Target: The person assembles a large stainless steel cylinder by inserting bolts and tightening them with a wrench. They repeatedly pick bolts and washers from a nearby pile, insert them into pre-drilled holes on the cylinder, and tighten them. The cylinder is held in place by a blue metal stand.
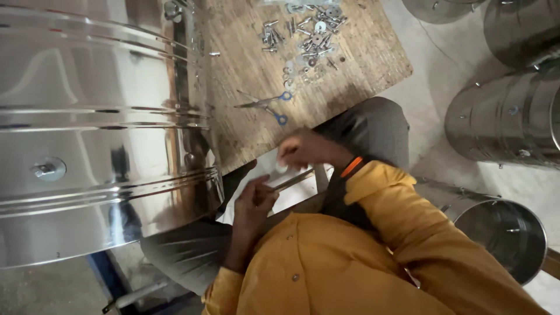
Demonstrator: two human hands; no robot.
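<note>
Single head-worn view, steeply downward and close, over wooden board (326, 76) and lap.

Head cam, looking down. Landmark = wooden board (326, 81). Just below board's near edge: left hand (255, 201) and right hand (306, 150) close together, both pinching a thin metal strip (291, 179); image blurred, grip detail unclear. Yellow sleeves, orange cuff at right wrist. On board, far end: scatter of bolts and washers (306, 35). Mid-board: blue-handled scissors (265, 104), lying flat. Left of board, touching its edge: big shiny steel drum (99, 134), a bolt w/ washer (48, 170) on its wall. Right of board, well apart: more steel drums (507, 116); one open drum (501, 227) below-right.
</note>
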